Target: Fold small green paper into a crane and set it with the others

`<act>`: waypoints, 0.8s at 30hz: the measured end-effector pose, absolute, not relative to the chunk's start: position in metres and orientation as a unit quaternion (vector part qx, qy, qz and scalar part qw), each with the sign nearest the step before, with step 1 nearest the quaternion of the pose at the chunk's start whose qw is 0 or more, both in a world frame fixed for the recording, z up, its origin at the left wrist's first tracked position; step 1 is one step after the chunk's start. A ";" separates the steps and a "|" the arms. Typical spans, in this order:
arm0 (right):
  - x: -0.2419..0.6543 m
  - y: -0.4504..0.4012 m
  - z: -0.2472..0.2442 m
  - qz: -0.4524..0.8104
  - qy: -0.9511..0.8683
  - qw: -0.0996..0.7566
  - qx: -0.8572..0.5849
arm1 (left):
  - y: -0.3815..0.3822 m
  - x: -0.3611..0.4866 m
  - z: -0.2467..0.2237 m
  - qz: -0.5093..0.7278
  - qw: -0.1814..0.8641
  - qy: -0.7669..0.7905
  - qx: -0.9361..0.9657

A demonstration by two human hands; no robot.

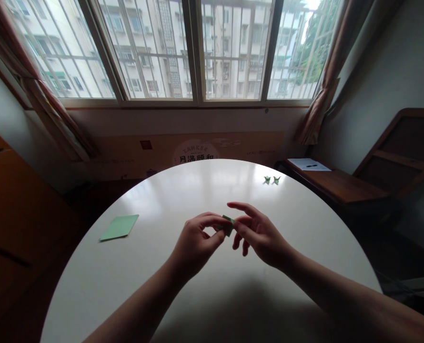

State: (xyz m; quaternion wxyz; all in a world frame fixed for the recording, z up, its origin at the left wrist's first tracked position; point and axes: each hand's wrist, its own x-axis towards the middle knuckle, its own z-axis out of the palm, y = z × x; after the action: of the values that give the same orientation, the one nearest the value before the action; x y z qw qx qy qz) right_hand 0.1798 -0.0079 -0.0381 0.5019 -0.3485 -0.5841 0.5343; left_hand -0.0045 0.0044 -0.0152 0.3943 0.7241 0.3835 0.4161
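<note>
- Head view: flat green paper lies on the left part of the white table.
- The left hand is over the table's middle, thumb and finger pinching the folded paper.
- The folded paper, small and green, is over the table's middle too.
- The right hand is over the table, just right of its middle. It touches the folded paper; I cannot tell if it pinches.
- Two little green shapes sit near the table's far right edge.
- A white sheet and dark pen lie past the table's right side.

2 bare forearms taper to slim wrists; left hand and right hand bare.
</note>
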 end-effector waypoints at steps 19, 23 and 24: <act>0.183 -0.006 -0.042 0.521 -0.603 0.514 -0.316 | 0.007 -0.004 -0.017 0.415 0.502 0.377 0.659; 0.183 -0.007 -0.042 0.523 -0.603 0.513 -0.316 | 0.008 -0.004 -0.020 0.421 0.501 0.374 0.657; 0.182 -0.007 -0.041 0.524 -0.602 0.513 -0.316 | 0.008 -0.003 -0.020 0.422 0.500 0.374 0.658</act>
State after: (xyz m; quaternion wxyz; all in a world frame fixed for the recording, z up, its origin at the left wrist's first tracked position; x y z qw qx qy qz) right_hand 0.1825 -0.0069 -0.0415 0.5129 -0.3162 -0.6018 0.5242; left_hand -0.0034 0.0084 -0.0197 0.4995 0.6575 0.3742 0.4220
